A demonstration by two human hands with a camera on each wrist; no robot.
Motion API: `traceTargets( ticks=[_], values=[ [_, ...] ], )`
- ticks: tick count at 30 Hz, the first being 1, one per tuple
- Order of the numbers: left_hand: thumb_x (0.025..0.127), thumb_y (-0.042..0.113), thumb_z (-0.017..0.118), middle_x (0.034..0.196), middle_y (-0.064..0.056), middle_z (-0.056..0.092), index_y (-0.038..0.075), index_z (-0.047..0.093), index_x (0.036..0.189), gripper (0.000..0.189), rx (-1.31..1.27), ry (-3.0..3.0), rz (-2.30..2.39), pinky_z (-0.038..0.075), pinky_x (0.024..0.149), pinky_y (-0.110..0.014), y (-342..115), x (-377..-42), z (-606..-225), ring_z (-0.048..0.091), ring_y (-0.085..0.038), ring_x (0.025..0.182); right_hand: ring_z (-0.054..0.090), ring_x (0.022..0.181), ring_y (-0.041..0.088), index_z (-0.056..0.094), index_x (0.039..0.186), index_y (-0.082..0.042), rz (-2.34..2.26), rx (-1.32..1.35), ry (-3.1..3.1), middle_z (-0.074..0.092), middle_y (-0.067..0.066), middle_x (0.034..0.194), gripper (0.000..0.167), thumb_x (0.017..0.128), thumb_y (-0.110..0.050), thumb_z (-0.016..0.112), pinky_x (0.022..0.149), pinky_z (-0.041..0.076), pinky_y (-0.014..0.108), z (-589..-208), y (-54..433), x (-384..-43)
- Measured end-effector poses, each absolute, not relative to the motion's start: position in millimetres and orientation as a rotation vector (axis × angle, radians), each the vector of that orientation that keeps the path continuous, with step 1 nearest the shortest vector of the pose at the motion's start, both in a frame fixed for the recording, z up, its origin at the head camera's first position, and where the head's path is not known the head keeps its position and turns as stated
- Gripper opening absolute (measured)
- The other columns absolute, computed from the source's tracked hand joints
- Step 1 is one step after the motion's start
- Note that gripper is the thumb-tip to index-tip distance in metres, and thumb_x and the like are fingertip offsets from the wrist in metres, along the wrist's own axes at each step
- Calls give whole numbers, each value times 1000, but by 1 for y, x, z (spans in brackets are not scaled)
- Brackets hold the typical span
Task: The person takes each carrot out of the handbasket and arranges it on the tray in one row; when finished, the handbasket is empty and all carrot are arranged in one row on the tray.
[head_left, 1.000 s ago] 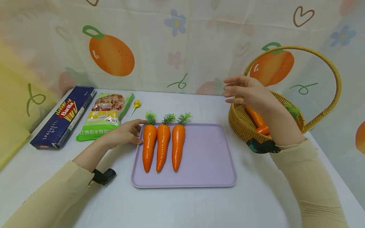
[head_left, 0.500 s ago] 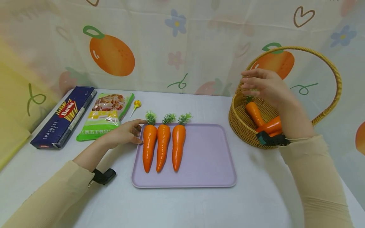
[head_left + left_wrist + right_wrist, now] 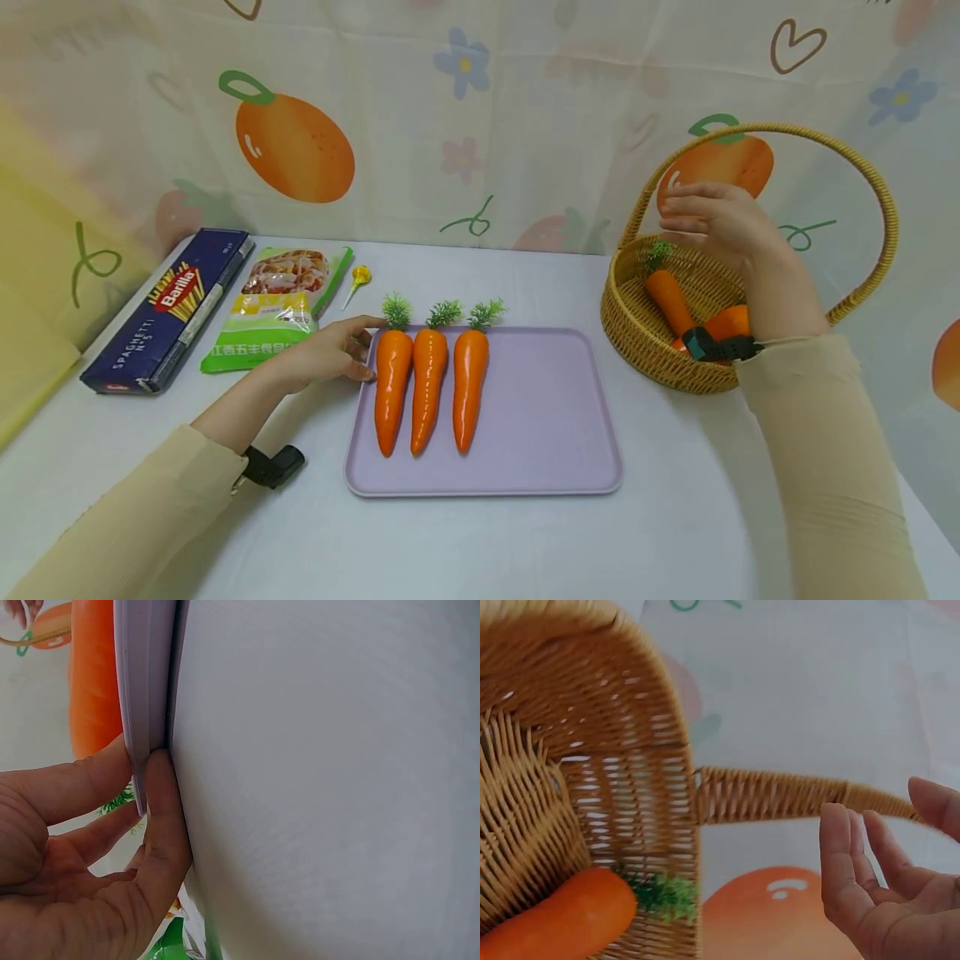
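Note:
The left hand [image 3: 330, 354] pinches the left rim of a lilac tray [image 3: 547, 408]; in the left wrist view, fingers [image 3: 161, 802] lie on both sides of that rim. On the tray's left half, three orange carrots with green tops lie side by side, the nearest being the left carrot [image 3: 392, 387]. Over a wicker basket [image 3: 630, 333] the right hand [image 3: 720, 221] hovers with loosely bent fingers and holds nothing. Inside the basket is a carrot [image 3: 670, 300], with more orange carrots partly hidden by the right wrist. The right wrist view shows the hand near the basket handle [image 3: 780, 796].
A blue spaghetti box [image 3: 168, 312] stands at the far left of the white table. Beside it are a green food packet [image 3: 273, 304] and a yellow lollipop [image 3: 361, 274]. A printed curtain [image 3: 525, 125] hangs behind the table.
The right hand has moved to the right over the basket, uncovering more of the basket's inside and the carrot there. The left hand, the tray and its carrots have stayed in place.

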State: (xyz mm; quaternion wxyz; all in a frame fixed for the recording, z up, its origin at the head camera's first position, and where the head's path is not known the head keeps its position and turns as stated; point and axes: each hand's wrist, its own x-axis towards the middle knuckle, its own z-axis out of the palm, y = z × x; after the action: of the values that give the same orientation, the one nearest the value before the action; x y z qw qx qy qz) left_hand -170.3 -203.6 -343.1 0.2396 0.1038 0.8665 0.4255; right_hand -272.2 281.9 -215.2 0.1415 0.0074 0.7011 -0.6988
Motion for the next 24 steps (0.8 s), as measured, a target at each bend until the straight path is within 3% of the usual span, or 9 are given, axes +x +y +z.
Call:
traceTargets(
  ticks=[7,12,15,18,20,24],
  values=[
    [85,6,68,132,-28,43,2,29,152,77,285,2377,1171,48,80,-28,-205,-171,-343,49,-31,105,68,91,12,49,132,-15,-2052,168,1924,58,-3,113,42,94,-23,63,84,57,26,-228,293,-287],
    [85,6,68,132,-27,42,3,30,152,77,276,2375,1172,48,80,-28,-205,-171,-344,49,-31,106,62,99,11,34,149,-19,-2026,305,1916,50,-2,123,63,93,-25,63,91,54,23,-238,295,-294],
    [85,6,68,133,-27,42,3,30,152,77,272,2375,1168,48,81,-28,-205,-171,-344,48,-31,106,63,95,9,24,154,-17,-1996,329,1926,57,-5,112,72,94,-24,63,91,54,22,-243,295,-298],
    [85,7,68,133,-27,42,3,30,152,77,274,2378,1167,48,81,-28,-205,-171,-344,49,-32,107,65,86,9,26,154,-16,-2007,360,1897,65,-5,92,69,95,-22,62,87,55,22,-246,297,-300],
    [85,7,68,133,-28,42,3,30,152,77,278,2380,1167,48,81,-28,-205,-171,-344,49,-32,107,64,91,9,22,156,-19,-2019,401,1859,65,-5,89,72,95,-20,61,86,55,22,-248,298,-303],
    [85,6,69,133,-27,42,3,31,151,77,275,2379,1170,48,80,-28,-205,-171,-344,49,-31,106,52,120,8,-3,158,-32,-2022,521,1777,56,-7,122,88,96,-21,58,93,52,19,-252,303,-306]
  ],
)
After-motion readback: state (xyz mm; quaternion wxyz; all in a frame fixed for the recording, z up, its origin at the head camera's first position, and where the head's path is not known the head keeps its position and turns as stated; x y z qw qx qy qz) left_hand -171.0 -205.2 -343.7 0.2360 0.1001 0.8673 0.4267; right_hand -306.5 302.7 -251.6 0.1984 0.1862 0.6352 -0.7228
